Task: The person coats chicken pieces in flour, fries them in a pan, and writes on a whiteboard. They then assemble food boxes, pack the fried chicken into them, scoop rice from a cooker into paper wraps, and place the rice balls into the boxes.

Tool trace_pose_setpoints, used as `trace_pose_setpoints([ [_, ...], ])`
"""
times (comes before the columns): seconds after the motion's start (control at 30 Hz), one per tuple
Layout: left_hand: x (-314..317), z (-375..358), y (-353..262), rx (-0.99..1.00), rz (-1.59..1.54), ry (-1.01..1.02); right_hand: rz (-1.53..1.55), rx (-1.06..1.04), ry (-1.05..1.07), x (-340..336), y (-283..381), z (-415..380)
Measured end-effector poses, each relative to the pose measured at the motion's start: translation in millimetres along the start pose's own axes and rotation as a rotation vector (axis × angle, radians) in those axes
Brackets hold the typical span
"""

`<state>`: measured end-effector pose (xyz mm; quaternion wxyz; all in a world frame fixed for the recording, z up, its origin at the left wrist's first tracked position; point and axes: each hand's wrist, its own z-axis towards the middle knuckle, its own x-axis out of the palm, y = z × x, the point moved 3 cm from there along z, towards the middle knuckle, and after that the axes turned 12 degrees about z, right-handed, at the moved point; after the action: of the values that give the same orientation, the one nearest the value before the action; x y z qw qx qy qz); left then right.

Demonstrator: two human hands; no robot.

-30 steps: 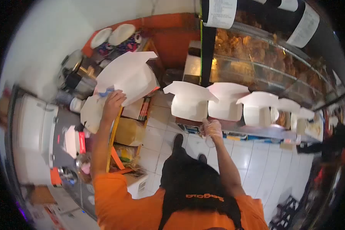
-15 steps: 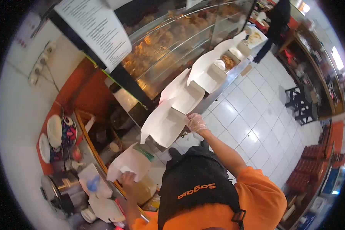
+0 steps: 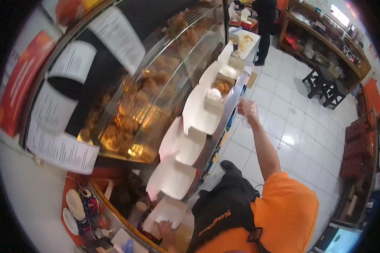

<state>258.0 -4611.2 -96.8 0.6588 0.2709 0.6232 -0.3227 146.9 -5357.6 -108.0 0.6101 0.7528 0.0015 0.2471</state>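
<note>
My left hand (image 3: 166, 231) is at the nearest white carton (image 3: 169, 211), its fingers closed on the near side. My right hand (image 3: 248, 110), in a clear plastic glove, is raised beyond the counter's right edge with its fingers curled. I see nothing in it. A row of open white cartons runs along the counter, including one near the front (image 3: 173, 179), a middle one (image 3: 190, 147) and a farther one (image 3: 209, 114). Beyond them, a carton holds brown food (image 3: 221, 87) beside a white mound (image 3: 214, 94).
A glass display case (image 3: 147, 97) of fried food borders the row's left side. A person in dark clothing (image 3: 264, 31) stands at the far end. Black stools (image 3: 325, 84) stand on the tiled floor (image 3: 289, 114) at right. A pot lies off at lower left, largely out of frame.
The view has shifted. My left hand and its carton are now beside the near end of the row. My right hand has left the near carton and moved farther along, right of the counter.
</note>
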Motion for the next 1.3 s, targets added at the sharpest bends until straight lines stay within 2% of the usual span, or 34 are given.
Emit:
trace_pose_setpoints([
  [0.03, -9, 5, -8, 0.015, 0.01, -0.001, 0.053, -0.03, -0.146, -12, 12, 49],
  [0.1, 0, 6, -13, 0.014, -0.001, -0.039, -0.337, 0.084, -0.233, -37, 3, 164],
  [0.2, -7, 26, -25, -0.02, 0.017, -0.023, -0.806, 0.087, -0.293, -40, -8, 237],
  [0.27, -19, 35, -36, -0.036, 0.03, 0.008, -0.907, -0.026, -0.167, -61, -66, 297],
  [0.3, -24, 39, -43, -0.041, 0.037, 0.026, -0.889, -0.156, -0.046, -79, -115, 337],
  [0.37, -32, 48, -53, -0.048, 0.048, 0.059, -0.617, -0.608, 0.377, -114, -235, 418],
  [0.43, -33, 53, -51, -0.035, 0.07, 0.07, -0.294, -0.281, 0.318, -110, -158, 379],
  [0.47, -30, 53, -47, -0.03, 0.083, 0.071, -0.472, -0.443, 0.201, -114, -148, 377],
  [0.53, -12, 42, -25, -0.028, 0.123, 0.074, -0.821, -0.53, 0.07, -118, -134, 385],
  [0.6, -7, 47, -13, -0.024, 0.074, 0.102, -1.124, -0.381, 0.008, -87, -82, 351],
  [0.7, -9, 67, -11, -0.081, 0.004, 0.153, -1.262, -0.301, -0.034, -53, -30, 316],
  [0.77, -28, 77, -24, -0.111, -0.001, 0.159, -1.074, -0.273, -0.108, -50, -9, 297],
  [0.83, -46, 99, -37, -0.092, 0.038, 0.139, -0.674, -0.185, -0.221, -68, -3, 282],
  [0.9, -29, 83, -14, -0.043, 0.061, 0.146, -0.094, -0.027, -0.393, -57, 24, 213],
  [1.0, -12, 59, 8, -0.016, 0.135, 0.185, -0.063, -0.053, -0.404, -75, 3, 160],
  [1.17, -16, 55, 10, -0.012, 0.138, 0.273, -0.177, 0.141, -0.195, -105, -58, 61],
  [1.3, -13, 53, 3, -0.025, 0.27, 0.281, -0.041, 0.237, -0.243, -141, -101, 25],
])
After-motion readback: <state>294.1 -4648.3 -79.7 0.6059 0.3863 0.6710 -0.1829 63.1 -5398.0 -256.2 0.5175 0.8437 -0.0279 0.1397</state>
